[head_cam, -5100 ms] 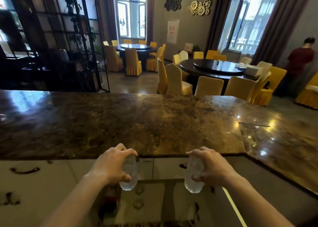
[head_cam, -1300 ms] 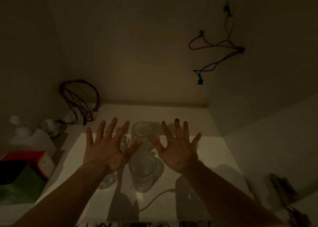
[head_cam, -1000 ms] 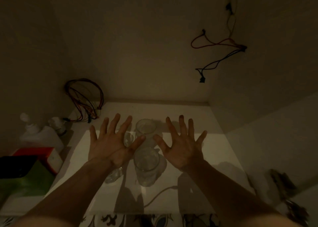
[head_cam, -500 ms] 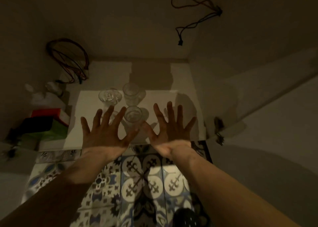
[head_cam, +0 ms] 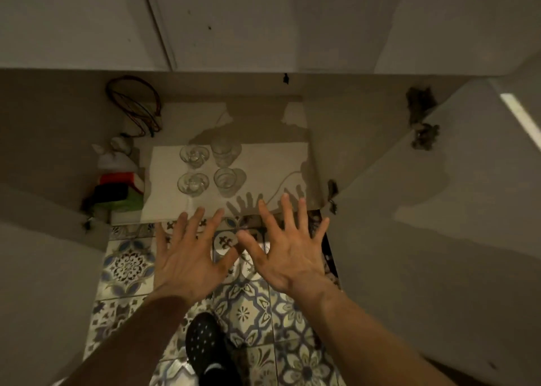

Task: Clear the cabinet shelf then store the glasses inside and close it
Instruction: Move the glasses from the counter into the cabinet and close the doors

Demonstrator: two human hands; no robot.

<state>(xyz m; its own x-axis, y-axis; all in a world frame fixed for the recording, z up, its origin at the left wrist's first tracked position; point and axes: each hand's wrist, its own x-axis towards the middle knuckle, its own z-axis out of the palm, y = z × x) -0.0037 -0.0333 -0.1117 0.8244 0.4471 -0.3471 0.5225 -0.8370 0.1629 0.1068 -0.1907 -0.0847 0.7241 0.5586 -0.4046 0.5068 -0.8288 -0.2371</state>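
Several clear glasses stand in a small square on the white cabinet shelf [head_cam: 269, 163]: one at front left [head_cam: 192, 183], one at front right [head_cam: 225, 180], one at back left [head_cam: 193, 156], one at back right [head_cam: 222, 150]. My left hand [head_cam: 190, 256] and my right hand [head_cam: 288, 251] hover palm-down with fingers spread over the patterned floor, just outside the shelf's front edge. Neither hand touches a glass. Both cabinet doors hang open, the left door [head_cam: 49, 283] and the right door [head_cam: 439, 224].
A white bottle [head_cam: 112, 158], a red and green box [head_cam: 120, 190] and a coil of red wires [head_cam: 134, 107] sit at the shelf's left side. A black shoe [head_cam: 206, 347] rests on the tiled floor [head_cam: 248, 312]. Door hinges [head_cam: 421, 119] stick out at the right.
My hands have drawn back out of the cabinet, off the glasses and over the floor. The view has pulled back, so both open doors now show. Earlier each hand carried a glass.
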